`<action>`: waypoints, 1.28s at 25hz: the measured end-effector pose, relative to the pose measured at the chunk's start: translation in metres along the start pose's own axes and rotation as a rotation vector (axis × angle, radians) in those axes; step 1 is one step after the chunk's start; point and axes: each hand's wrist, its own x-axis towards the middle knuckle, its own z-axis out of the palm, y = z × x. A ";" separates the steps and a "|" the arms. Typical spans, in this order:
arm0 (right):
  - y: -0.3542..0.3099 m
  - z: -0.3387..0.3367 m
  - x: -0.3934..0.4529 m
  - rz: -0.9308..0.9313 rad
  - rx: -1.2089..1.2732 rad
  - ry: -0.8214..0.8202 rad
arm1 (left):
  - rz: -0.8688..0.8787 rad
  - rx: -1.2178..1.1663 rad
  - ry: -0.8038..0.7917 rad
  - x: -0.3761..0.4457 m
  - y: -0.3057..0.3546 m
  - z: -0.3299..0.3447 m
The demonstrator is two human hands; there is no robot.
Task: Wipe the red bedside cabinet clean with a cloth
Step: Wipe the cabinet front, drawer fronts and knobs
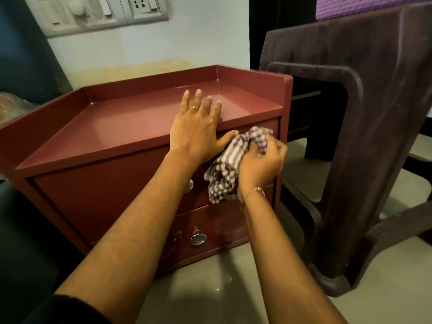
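A red bedside cabinet stands on a tiled floor against a pale wall. The left hand lies flat on its top near the front edge, fingers spread, thumb hooked over the lip, likely bracing the cabinet while the other hand rubs. The right hand clutches a bunched checked cloth, pressing it against the upper drawer front near the cabinet's right corner. The top has a raised rim on the back and both sides; only the front is open. A dark plastic chair stands just beside the cabinet's right side, leaving little room to sweep that way. Leftward, the drawer front lies open. A round metal knob juts from the lower drawer.
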 end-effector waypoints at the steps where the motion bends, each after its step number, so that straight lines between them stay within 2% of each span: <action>1: -0.002 0.002 0.003 -0.020 -0.009 0.017 | 0.003 0.004 -0.002 0.000 0.000 0.000; 3: 0.014 -0.005 -0.007 0.004 -0.019 0.016 | -0.002 0.000 0.010 -0.001 0.001 0.002; 7: 0.054 -0.029 -0.038 0.182 -0.038 0.019 | -0.006 -0.019 0.011 -0.002 0.002 0.000; 8: 0.050 -0.024 -0.030 0.174 -0.057 0.024 | -0.004 -0.022 0.013 -0.001 0.002 0.000; 12: 0.004 -0.006 0.021 -0.048 -0.059 0.055 | 0.007 -0.027 0.025 -0.002 0.003 0.001; 15: 0.012 -0.009 0.019 -0.074 -0.084 0.070 | 0.007 -0.019 0.030 -0.003 0.002 0.003; 19: 0.064 -0.037 -0.021 0.164 -0.089 0.016 | -0.004 0.000 0.109 -0.003 0.003 0.006; 21: 0.063 -0.037 -0.016 0.193 -0.110 0.004 | 0.065 0.038 0.269 -0.008 0.009 0.009; 24: 0.032 -0.019 0.010 -0.041 -0.069 0.031 | 0.273 0.053 0.440 -0.017 0.024 0.023; 26: 0.026 -0.012 0.017 -0.087 -0.091 0.037 | 0.367 0.020 0.484 -0.020 0.033 0.033; 28: 0.041 -0.017 0.005 -0.052 -0.104 0.037 | 0.420 0.014 0.477 -0.024 0.038 0.042; 32: 0.083 -0.045 -0.025 0.169 -0.139 0.009 | 0.544 0.058 0.418 -0.027 0.052 0.061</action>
